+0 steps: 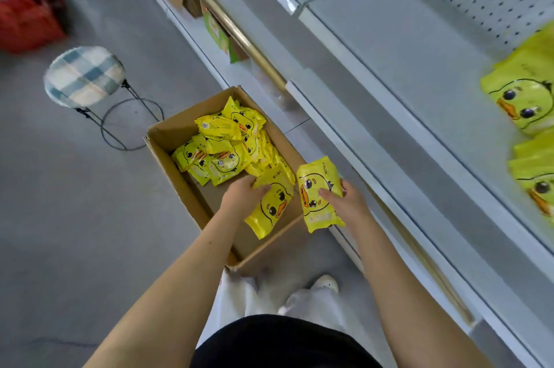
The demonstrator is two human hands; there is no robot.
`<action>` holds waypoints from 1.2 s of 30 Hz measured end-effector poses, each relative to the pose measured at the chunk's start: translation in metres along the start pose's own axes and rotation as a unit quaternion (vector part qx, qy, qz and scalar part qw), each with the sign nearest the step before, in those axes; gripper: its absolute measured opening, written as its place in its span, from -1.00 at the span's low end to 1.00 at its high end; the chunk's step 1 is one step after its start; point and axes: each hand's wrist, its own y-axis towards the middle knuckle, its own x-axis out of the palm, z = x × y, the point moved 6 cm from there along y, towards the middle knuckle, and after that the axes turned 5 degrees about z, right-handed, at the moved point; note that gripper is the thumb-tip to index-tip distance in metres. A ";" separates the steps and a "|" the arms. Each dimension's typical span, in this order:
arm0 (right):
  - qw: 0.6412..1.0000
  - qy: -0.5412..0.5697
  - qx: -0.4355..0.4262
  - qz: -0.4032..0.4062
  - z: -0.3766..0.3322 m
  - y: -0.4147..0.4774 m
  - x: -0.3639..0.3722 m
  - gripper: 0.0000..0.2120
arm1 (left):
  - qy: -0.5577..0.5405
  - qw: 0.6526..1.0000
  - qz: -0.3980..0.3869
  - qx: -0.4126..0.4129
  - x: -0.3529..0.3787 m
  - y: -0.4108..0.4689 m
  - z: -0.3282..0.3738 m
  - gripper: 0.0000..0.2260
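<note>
A checked stool (84, 77) stands on the floor (75, 217) at far left. The left hand (242, 195) grips a yellow duck packet (271, 208) over the cardboard box (174, 134) of loose packets (221, 146). The right hand (347, 203) pinches a second packet (313, 182) just right of the box, below the white shelf (404, 68) bearing stacked packets (524, 101)

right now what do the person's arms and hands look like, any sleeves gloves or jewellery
Both arms are bare as far up as the view shows: no sleeve on the left arm or the right arm. The left hand and right hand have no gloves, and no watch, ring or bracelet shows. Below them are a black top and white trousers.
</note>
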 end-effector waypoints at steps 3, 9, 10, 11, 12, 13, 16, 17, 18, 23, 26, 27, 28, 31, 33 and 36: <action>1.000 -0.013 -0.027 0.005 -0.007 -0.010 -0.050 -0.76 | -0.001 0.999 0.014 0.033 0.012 -0.021 0.042 -0.56; 0.994 -0.046 -0.093 0.030 -0.033 -0.028 -0.159 -0.83 | -0.098 0.988 0.051 0.108 0.038 -0.061 0.143 -0.74; 0.992 -0.050 -0.109 0.038 -0.039 -0.030 -0.175 -0.85 | -0.104 0.986 0.054 0.122 0.041 -0.066 0.160 -0.77; 0.990 -0.053 -0.125 0.048 -0.046 -0.032 -0.191 -0.87 | -0.107 0.984 0.056 0.134 0.044 -0.070 0.175 -0.78; 0.987 -0.055 -0.138 0.057 -0.053 -0.035 -0.206 -0.88 | -0.111 0.982 0.054 0.143 0.045 -0.074 0.190 -0.79; 0.986 -0.053 -0.148 0.064 -0.060 -0.038 -0.219 -0.87 | -0.117 0.980 0.050 0.153 0.046 -0.077 0.204 -0.78; 0.981 -0.038 -0.175 0.078 -0.077 -0.048 -0.249 -0.88 | -0.100 0.976 0.054 0.185 0.044 -0.085 0.237 -0.75; 0.979 -0.032 -0.183 0.081 -0.082 -0.051 -0.256 -0.88 | -0.094 0.974 0.056 0.199 0.043 -0.087 0.246 -0.76; 0.978 -0.026 -0.190 0.084 -0.086 -0.053 -0.262 -0.89 | -0.090 0.971 0.058 0.213 0.042 -0.088 0.255 -0.77; 0.975 0.008 -0.198 0.102 -0.096 -0.050 -0.284 -0.89 | -0.039 0.959 0.064 0.274 0.037 -0.083 0.293 -0.78; 0.974 0.022 -0.194 0.117 -0.103 -0.046 -0.295 -0.83 | -0.017 0.953 0.061 0.298 0.037 -0.075 0.316 -0.78; 0.974 0.025 -0.192 0.121 -0.106 -0.044 -0.299 -0.81 | -0.017 0.951 0.060 0.303 0.037 -0.071 0.324 -0.77; 0.973 0.028 -0.189 0.127 -0.110 -0.041 -0.304 -0.80 | -0.019 0.950 0.058 0.307 0.037 -0.067 0.331 -0.77; 0.969 0.045 -0.188 0.152 -0.124 -0.033 -0.319 -0.78 | -0.021 0.943 0.043 0.329 0.035 -0.052 0.356 -0.79; 0.966 0.051 -0.188 0.170 -0.137 -0.029 -0.326 -0.72 | -0.017 0.936 0.027 0.351 0.032 -0.041 0.374 -0.79; 0.958 0.061 -0.197 0.200 -0.155 -0.014 -0.335 -0.73 | -0.009 0.929 0.014 0.370 0.026 -0.020 0.397 -0.78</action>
